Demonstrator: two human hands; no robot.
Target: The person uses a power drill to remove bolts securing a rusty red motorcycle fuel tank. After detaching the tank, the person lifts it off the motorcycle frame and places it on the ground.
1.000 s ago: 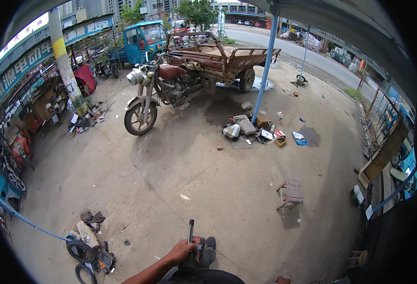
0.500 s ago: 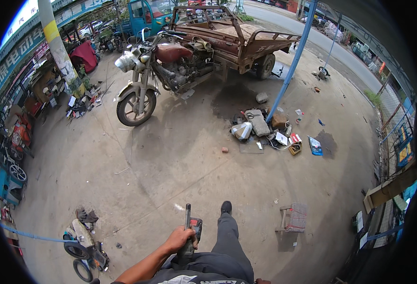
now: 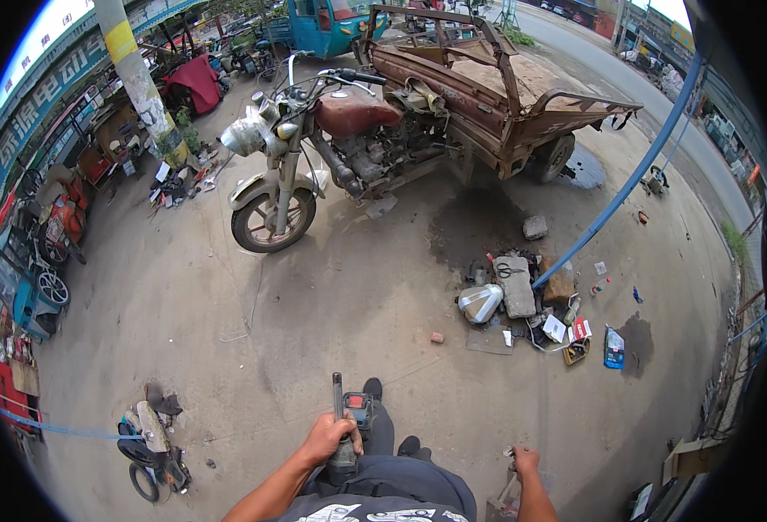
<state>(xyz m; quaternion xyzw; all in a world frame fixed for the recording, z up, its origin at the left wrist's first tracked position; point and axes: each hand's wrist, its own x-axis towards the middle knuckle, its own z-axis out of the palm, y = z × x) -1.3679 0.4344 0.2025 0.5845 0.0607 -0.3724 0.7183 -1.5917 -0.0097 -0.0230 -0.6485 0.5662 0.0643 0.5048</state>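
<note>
My left hand (image 3: 329,439) is closed around a dark cordless impact wrench (image 3: 342,465) in front of my body. Its long metal shaft (image 3: 338,396) points ahead, and a black-and-red battery pack (image 3: 360,409) shows beside my fingers. To the right, my right hand (image 3: 525,458) hangs with its fingers curled. Something small and pale shows at the fingertips, too small to name. Just below that hand is part of a low stool (image 3: 503,503), partly hidden by my forearm. I cannot tell whether the hand touches it.
Ahead stands a rusty cargo tricycle (image 3: 357,117). A blue pole (image 3: 627,187) leans beside a pile with a concrete block (image 3: 515,291), boxes and tools. A brick piece (image 3: 436,337) lies on the ground. Tyres (image 3: 142,481) and scraps lie lower left; a striped pillar (image 3: 135,74) stands far left.
My view has moved closer to the tricycle and the pile. My right hand has come up into view, and the stool has slid to the lower edge. The wrench stays in my left hand.
</note>
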